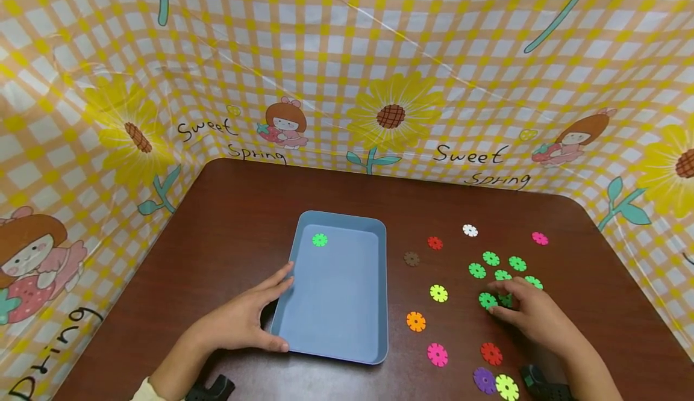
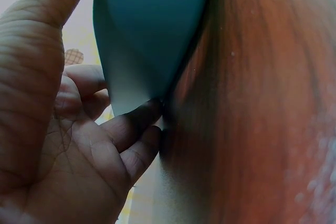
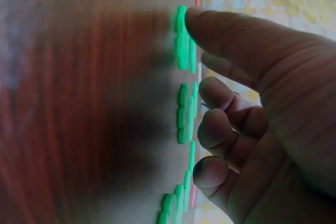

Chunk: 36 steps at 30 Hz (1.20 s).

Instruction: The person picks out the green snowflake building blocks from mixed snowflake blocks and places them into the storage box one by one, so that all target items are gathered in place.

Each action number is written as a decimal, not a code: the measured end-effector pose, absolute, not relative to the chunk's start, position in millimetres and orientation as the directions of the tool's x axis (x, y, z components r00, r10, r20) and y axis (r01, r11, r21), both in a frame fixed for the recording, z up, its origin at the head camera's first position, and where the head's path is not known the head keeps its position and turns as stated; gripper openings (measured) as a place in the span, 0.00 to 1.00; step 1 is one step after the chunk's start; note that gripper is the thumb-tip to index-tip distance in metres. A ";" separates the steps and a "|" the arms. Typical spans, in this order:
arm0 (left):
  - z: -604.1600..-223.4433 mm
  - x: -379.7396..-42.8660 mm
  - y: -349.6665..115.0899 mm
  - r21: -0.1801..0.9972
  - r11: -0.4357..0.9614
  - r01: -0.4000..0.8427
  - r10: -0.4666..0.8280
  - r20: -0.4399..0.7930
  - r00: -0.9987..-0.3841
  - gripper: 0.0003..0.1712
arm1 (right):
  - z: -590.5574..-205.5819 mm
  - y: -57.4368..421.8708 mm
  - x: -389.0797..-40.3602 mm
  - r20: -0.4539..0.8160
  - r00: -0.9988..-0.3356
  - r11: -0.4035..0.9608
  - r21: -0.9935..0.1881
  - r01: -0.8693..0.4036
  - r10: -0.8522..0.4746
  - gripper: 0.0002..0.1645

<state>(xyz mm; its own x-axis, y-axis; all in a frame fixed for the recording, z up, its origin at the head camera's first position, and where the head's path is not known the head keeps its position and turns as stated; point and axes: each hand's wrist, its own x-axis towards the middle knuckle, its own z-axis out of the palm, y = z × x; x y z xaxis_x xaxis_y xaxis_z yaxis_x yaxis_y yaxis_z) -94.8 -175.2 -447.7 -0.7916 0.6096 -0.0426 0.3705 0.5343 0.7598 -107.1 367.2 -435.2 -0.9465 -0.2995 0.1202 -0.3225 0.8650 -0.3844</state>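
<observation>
A shallow blue-grey tray lies on the table with one green notched disc inside, near its far left corner. My left hand rests against the tray's left side, fingers on the side rim and thumb by the near left corner. In the left wrist view, fingertips touch the tray wall low down by the table. Over a cluster of green notched discs, my right hand hovers with thumb and fingers apart. The thumb tip is at a green disc; the right wrist view shows nothing gripped.
Around the green group lie single notched discs: white, brown, orange, purple and several red, pink and yellow ones. A checked cloth walls the dark wooden table at the back and sides.
</observation>
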 end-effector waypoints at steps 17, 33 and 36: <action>-449.5 -94.1 -175.3 0.758 0.529 0.381 0.616 -0.034 -0.787 0.66 | -437.7 366.1 -104.8 0.020 -0.965 0.897 -0.365 -0.250 -0.261 0.18; -448.3 -95.1 -174.2 0.755 0.532 0.384 0.613 -0.031 -0.790 0.66 | -437.7 366.8 -106.9 -0.010 -0.967 0.887 -0.400 -0.229 -0.254 0.15; -448.5 -95.0 -174.2 0.754 0.530 0.387 0.613 -0.026 -0.789 0.66 | -437.6 367.3 -107.9 -0.013 -0.968 0.890 -0.397 -0.227 -0.252 0.16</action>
<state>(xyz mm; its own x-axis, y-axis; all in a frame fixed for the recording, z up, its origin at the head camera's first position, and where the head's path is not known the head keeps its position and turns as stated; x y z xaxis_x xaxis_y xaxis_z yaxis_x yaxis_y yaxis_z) -95.0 -174.2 -448.5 -0.7893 0.6134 -0.0256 0.3875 0.5301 0.7543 -107.9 367.3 -437.6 -0.9676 -0.2522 -0.0125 -0.2268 0.8895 -0.3966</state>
